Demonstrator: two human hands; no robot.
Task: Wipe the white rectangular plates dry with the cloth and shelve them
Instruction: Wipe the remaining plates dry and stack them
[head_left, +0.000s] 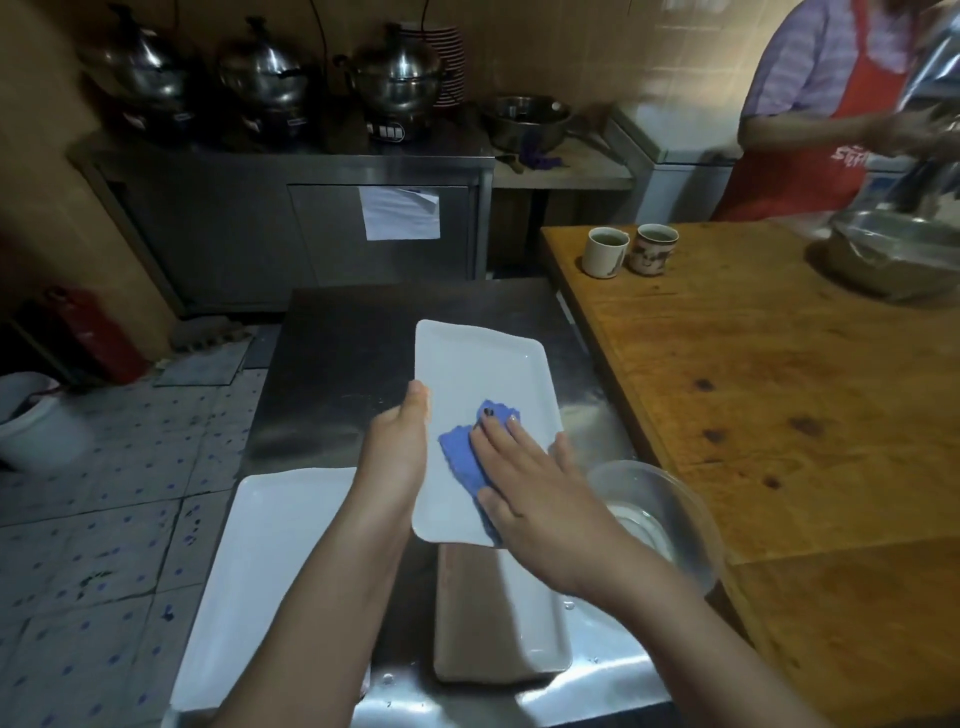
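1. Plate (483, 374): white, rectangular, held over the steel table (332, 364), long side pointing away from the wearer, far end tilted slightly left.
2. Cloth (458, 457): blue, bunched, lying on the plate's near half.
3. Right hand (524, 488): fingers straight and slightly spread, pressing the cloth flat onto the plate. Not curled round anything.
4. Left hand (397, 447): clamped on the plate's left edge, thumb on top. Fingers are under the plate, hidden.
5. Second plate (275, 571): flat on the table, left of the forearms.
6. Third plate (519, 623): flat on the table under the right forearm, droplets beside it.
7. Clear bowl (670, 514): at the table's right edge, some water in it.
8. Wooden table (779, 415) on the right: two cups (628, 250) at its far corner.
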